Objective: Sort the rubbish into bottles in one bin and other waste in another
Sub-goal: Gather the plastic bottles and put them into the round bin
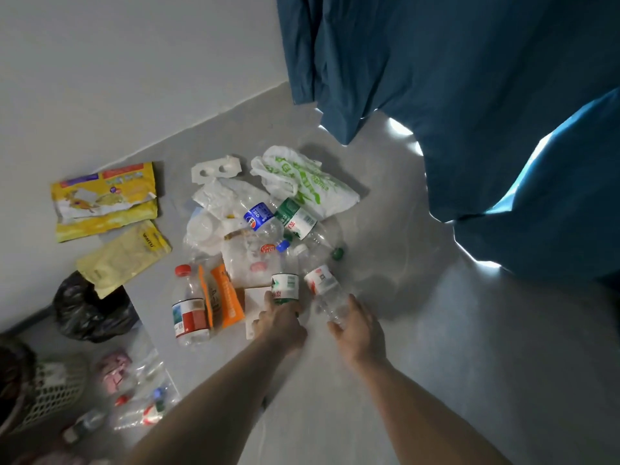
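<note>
Head view shows 2 clear bottles at the near edge of a rubbish pile in the middle of the frame. Left hand (280,318) has its fingers grasping the green-label bottle (285,285). Right hand (360,325) has its fingers curled around the red-and-white-label bottle (323,286). Left of them lies a red-cap bottle (188,307) beside an orange wrapper (228,297). A black bag (90,310) sits at the left, a mesh basket (50,394) at lower left on the floor (453,347).
</note>
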